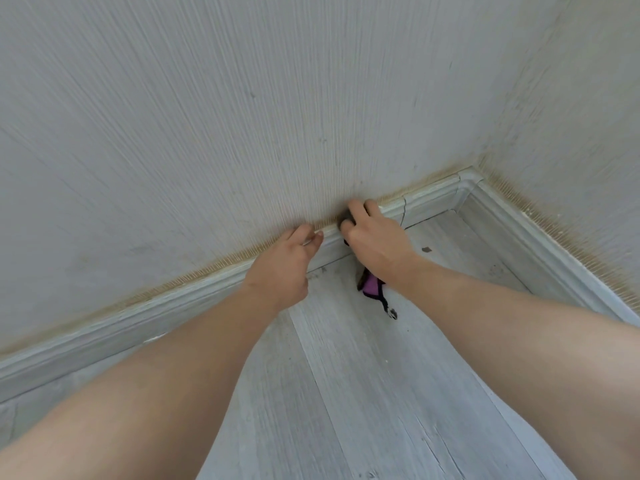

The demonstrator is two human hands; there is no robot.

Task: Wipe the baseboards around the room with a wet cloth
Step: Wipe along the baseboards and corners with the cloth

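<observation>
The dark-and-purple cloth (pixel 370 284) is gripped by the right hand (pixel 372 239) and pressed on the baseboard (pixel 426 199) short of the corner, the left hand (pixel 284 265) resting open-fingered beside it; remaining lengths appear unwiped.

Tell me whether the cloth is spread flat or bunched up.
Bunched. The right hand grips the cloth in a wad against the baseboard, and a purple end hangs loose below the hand.

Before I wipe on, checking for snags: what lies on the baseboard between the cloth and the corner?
Head view: the baseboard runs bare from the cloth, under the right hand, to the corner piece, apart from one cracked joint.
</observation>
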